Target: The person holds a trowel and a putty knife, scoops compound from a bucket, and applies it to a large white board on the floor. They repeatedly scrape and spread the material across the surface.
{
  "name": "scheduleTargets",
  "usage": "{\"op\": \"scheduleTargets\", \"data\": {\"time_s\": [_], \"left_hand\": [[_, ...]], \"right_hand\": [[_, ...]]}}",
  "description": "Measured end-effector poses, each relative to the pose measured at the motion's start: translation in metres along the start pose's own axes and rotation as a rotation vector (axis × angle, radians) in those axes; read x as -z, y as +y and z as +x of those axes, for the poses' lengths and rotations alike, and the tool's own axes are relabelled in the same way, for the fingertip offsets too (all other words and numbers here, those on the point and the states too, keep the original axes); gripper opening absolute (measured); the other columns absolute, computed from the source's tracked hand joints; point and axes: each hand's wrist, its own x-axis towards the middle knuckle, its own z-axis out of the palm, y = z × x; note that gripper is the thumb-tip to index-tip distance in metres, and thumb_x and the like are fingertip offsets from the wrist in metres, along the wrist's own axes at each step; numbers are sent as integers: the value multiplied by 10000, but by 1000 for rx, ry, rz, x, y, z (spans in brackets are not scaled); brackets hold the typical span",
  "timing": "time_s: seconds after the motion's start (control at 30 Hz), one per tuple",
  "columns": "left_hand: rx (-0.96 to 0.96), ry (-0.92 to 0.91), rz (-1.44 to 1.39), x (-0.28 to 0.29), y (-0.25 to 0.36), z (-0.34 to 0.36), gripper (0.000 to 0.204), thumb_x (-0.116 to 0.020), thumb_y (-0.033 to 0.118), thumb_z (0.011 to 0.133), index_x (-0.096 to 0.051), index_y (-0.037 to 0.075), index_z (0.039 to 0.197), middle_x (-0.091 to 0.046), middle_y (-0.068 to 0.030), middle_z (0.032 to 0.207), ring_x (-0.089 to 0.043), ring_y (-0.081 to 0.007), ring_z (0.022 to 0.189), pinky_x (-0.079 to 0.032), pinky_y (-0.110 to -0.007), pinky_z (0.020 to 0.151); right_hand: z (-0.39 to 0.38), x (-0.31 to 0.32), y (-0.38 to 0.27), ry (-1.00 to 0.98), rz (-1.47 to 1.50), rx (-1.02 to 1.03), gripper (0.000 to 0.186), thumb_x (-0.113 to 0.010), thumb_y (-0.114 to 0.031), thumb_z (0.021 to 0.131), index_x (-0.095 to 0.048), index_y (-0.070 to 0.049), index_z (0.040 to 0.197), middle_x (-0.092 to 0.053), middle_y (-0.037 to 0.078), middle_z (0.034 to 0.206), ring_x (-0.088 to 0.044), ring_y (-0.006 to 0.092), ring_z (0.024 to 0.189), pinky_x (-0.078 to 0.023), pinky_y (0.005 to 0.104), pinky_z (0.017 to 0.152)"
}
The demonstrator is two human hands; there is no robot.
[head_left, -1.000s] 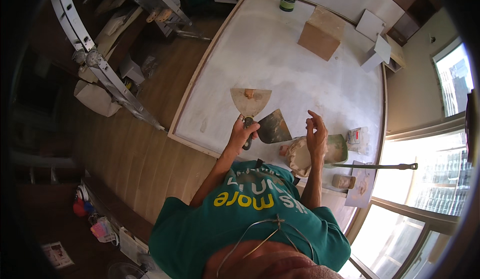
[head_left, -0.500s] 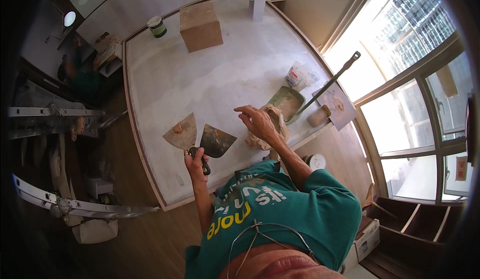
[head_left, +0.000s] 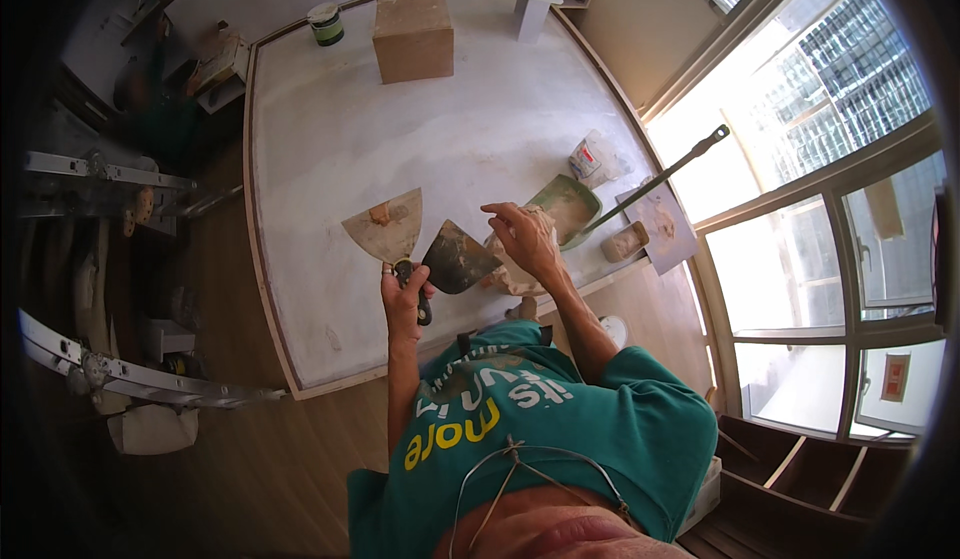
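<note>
My left hand [head_left: 404, 301] is closed around the handles of two putty knives, their wide blades fanned apart. One blade is a pale putty knife [head_left: 388, 227] with a tan lump of filler on it. The other is a dark, smeared putty knife [head_left: 460, 259], whose tip points toward my right hand. My right hand [head_left: 526, 241] holds nothing; its fingers are stretched out and partly bent above a crumpled cream bag [head_left: 518, 277]. Hand and forearm hide part of that bag. Just beyond it lies a green pan [head_left: 572, 205] with pale residue inside, near a long dark handle [head_left: 660, 179].
A whitish platform [head_left: 330, 149] spreads before me. On it stand a wooden box [head_left: 414, 44], a green-and-white bucket [head_left: 325, 27], a white plastic tub [head_left: 592, 161] and a tan container [head_left: 626, 243]. A metal ladder [head_left: 150, 377] lies at left; large windows [head_left: 790, 249] line the right.
My left hand has moved up and slightly right with both putty knives, bringing the dark blade closer to my right hand. My right hand has shifted slightly right, fingers still out. The view has shifted too.
</note>
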Motion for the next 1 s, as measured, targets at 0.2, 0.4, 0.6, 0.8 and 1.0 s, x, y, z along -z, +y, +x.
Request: {"op": "scheduleTargets", "data": {"time_s": [0.2, 0.4, 0.6, 0.8, 1.0], "left_hand": [[-8, 97, 42, 7, -9, -4, 334, -731, 141, 828, -512, 82, 1073, -559, -9, 852, -535, -83, 610, -460, -236, 562], [-56, 235, 25, 17, -23, -4, 351, -727, 136, 834, -507, 68, 1098, -574, -28, 874, -549, -90, 605, -477, -244, 559], [-138, 303, 30, 19, -34, -3, 345, -726, 130, 838, -509, 63, 1099, -580, -16, 822, -547, -89, 599, -473, -246, 559], [-180, 335, 0, 7, -27, -3, 345, -725, 116, 835, -509, 73, 1100, -583, -15, 828, -547, -89, 598, -471, -247, 557], [-159, 329, -3, 9, -29, -2, 341, -728, 117, 831, -511, 87, 1093, -587, -11, 832, -553, -91, 599, -475, -252, 556]], "right_hand": [[13, 0, 24, 48, 50, 68, 228, -615, -117, 917, -681, -78, 1131, -707, 160, 992, -702, 282, 833, -535, 368, 745], [25, 8, 55, 21, 52, 78, 247, -611, -153, 920, -671, -112, 1156, -691, 152, 957, -663, 273, 739, -519, 377, 699], [36, 3, 84, -19, 115, 154, 251, -612, -141, 924, -655, -100, 1168, -685, 145, 929, -659, 271, 733, -516, 381, 693], [42, 12, 97, -9, 110, 121, 258, -613, -137, 923, -654, -103, 1175, -688, 137, 953, -675, 261, 772, -525, 379, 714], [54, 25, 93, 35, 72, 90, 266, -611, -133, 921, -656, -100, 1180, -690, 144, 976, -692, 270, 815, -531, 382, 736]]}}
